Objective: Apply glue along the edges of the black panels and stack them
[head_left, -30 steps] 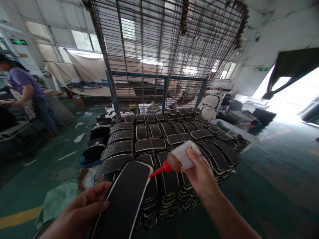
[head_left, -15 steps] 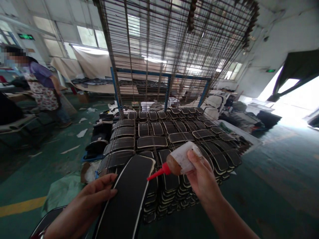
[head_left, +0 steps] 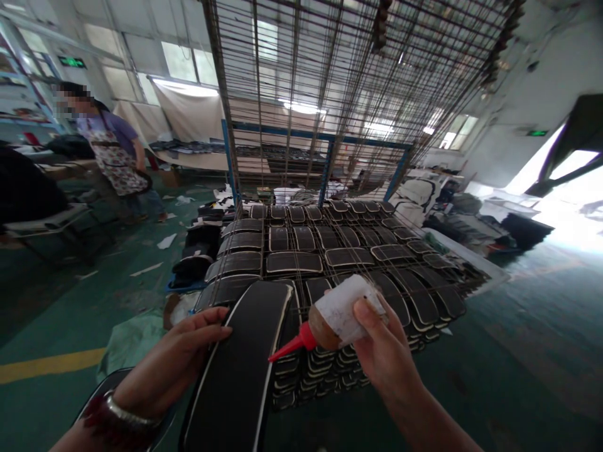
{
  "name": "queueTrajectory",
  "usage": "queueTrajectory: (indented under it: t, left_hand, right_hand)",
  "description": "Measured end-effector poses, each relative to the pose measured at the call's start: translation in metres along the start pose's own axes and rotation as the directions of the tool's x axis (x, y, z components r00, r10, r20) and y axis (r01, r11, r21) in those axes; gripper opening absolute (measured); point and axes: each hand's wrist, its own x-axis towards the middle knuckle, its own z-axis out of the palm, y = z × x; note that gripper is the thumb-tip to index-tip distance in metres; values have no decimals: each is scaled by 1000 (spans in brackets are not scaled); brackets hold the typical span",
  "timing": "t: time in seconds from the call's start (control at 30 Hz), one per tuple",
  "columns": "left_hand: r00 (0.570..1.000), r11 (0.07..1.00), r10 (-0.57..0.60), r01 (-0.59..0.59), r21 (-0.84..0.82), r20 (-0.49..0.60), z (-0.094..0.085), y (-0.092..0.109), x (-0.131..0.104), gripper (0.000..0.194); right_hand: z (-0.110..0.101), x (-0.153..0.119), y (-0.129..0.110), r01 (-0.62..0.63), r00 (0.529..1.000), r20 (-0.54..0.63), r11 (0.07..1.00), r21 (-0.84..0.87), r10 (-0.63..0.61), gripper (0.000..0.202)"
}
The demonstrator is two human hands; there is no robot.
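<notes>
My left hand (head_left: 183, 351) pinches the left edge of a long black panel (head_left: 240, 351) with a pale line along its rim. The panel's near end runs out of view at the bottom. Wrapped in my right hand (head_left: 381, 339) is a squeeze bottle (head_left: 342, 311) with a whitish body, brown contents and a red nozzle. The bottle is tilted down to the left, and its nozzle tip lies at the panel's right edge. A thicker pale bead shows on that edge above the tip.
Beyond my hands stands a wire rack (head_left: 311, 144) with stacked tiers of similar black pieces (head_left: 294, 262). A green sack (head_left: 129, 342) lies on the floor at left. A co-worker in a floral apron (head_left: 110, 157) stands farther left. Bundles (head_left: 456, 213) are piled at right.
The nozzle tip has moved down along the panel's right edge toward me. The view has shifted left, and the co-worker appears farther right. Both hands keep their hold.
</notes>
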Motion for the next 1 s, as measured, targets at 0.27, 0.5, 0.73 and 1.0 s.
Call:
queueTrajectory:
  t: [0.27, 0.5, 0.73, 1.0]
  left_hand:
    - [998, 998, 50, -51, -23, -37, -1, 9, 6, 21]
    - [988, 992, 119, -123, -29, -102, -8, 13, 13, 19]
    - [983, 987, 96, -114, -111, -159, -9, 20, 10, 19]
    - [957, 935, 111, -192, -298, -267, -15, 12, 9, 23]
  right_hand:
    - [6, -11, -1, 9, 988, 157, 999, 33, -14, 38]
    - [4, -19, 0, 19, 973, 228, 1000, -10, -17, 48]
    - [2, -21, 3, 40, 968, 248, 999, -16, -35, 50]
    - [1, -13, 8, 105, 988, 104, 990, 90, -114, 43]
